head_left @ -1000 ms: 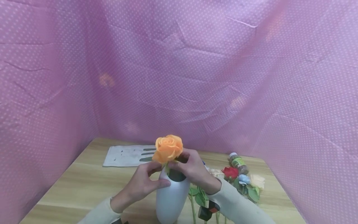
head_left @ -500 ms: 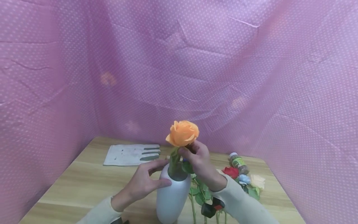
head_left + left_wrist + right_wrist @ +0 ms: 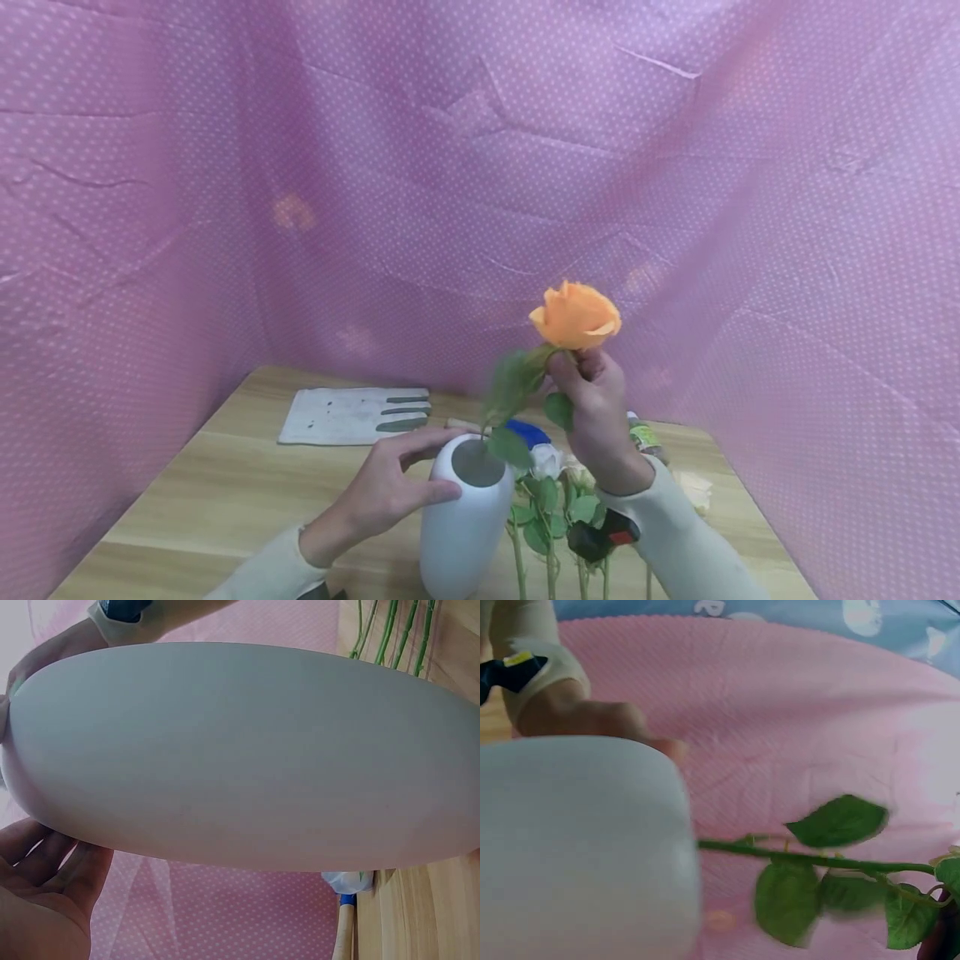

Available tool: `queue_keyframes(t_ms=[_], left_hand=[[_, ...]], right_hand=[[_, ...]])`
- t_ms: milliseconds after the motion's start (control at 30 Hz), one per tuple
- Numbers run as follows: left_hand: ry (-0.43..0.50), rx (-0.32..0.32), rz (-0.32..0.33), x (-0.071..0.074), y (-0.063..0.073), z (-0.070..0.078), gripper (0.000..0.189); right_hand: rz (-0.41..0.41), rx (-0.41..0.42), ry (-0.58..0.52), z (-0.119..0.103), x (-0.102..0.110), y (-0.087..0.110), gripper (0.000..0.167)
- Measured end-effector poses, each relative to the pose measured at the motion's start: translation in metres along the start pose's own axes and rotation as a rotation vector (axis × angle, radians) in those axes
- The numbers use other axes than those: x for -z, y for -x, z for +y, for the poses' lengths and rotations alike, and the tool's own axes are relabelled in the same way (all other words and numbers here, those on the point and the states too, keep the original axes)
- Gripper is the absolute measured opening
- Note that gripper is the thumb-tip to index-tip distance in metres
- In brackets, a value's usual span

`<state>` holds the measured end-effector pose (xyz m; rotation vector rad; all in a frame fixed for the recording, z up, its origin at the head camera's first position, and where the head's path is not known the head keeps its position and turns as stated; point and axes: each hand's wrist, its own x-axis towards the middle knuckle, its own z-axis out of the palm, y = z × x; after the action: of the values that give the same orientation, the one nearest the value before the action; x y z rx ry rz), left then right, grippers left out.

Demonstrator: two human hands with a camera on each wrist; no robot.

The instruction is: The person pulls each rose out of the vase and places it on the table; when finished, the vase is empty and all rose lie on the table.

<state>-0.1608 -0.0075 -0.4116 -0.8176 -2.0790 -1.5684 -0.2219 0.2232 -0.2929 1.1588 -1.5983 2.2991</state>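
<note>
A tall white vase (image 3: 461, 542) stands on the table, its dark round mouth facing up. My left hand (image 3: 378, 492) grips it near the rim, thumb on the front, fingers behind. In the left wrist view the vase (image 3: 240, 757) fills the middle, with the left fingers (image 3: 75, 874) against its side. My right hand (image 3: 600, 421) pinches an orange rose (image 3: 576, 317) just under the bloom, up and right of the vase. Its leafy stem slants down to the mouth; in the right wrist view the stem (image 3: 840, 862) meets the vase's rim, which hides the lower end.
Right of the vase lie several roses with long green stems, among them a white rose (image 3: 547, 460) and a cream rose (image 3: 693, 492). Behind them are a blue object (image 3: 528, 433) and a bottle (image 3: 645, 437). A white-and-grey glove (image 3: 337, 415) lies back left. Pink dotted cloth (image 3: 480, 208) surrounds the table.
My right hand has moved up and right with the orange rose, drawing its leafy stem up out of the vase's mouth. My left hand has stayed on the vase.
</note>
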Motion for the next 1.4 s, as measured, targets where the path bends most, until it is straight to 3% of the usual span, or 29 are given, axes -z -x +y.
queue_keyframes(t_ms=[167,400,533,700,933,1100,1233,1400], left_hand=[[-0.002,-0.006,0.008,-0.001,0.002,0.0,0.054],[0.008,0.014,0.014,-0.003,0.003,0.001,0.054],[0.004,0.011,0.02,-0.005,0.005,0.0,0.054],[0.005,0.008,0.022,-0.006,0.008,0.001,0.054],[-0.001,0.007,0.027,-0.007,0.008,0.004,0.055],[-0.01,0.014,0.03,-0.008,0.008,0.005,0.055],[0.0,0.031,0.038,-0.008,0.011,0.006,0.055],[0.002,0.034,0.039,-0.011,0.013,0.007,0.055]], right_hand=[[0.017,0.093,-0.102,-0.009,0.013,-0.004,0.023],[0.105,0.136,-0.256,-0.026,0.03,-0.009,0.014],[0.121,0.21,-0.39,-0.038,0.047,-0.014,0.014],[0.182,0.297,-0.455,-0.052,0.072,-0.02,0.016],[0.316,0.32,-0.573,-0.073,0.105,-0.021,0.022],[0.37,0.319,-0.562,-0.084,0.132,-0.016,0.032],[0.424,0.321,-0.566,-0.089,0.158,-0.009,0.027],[0.447,0.241,-0.583,-0.099,0.201,0.006,0.027]])
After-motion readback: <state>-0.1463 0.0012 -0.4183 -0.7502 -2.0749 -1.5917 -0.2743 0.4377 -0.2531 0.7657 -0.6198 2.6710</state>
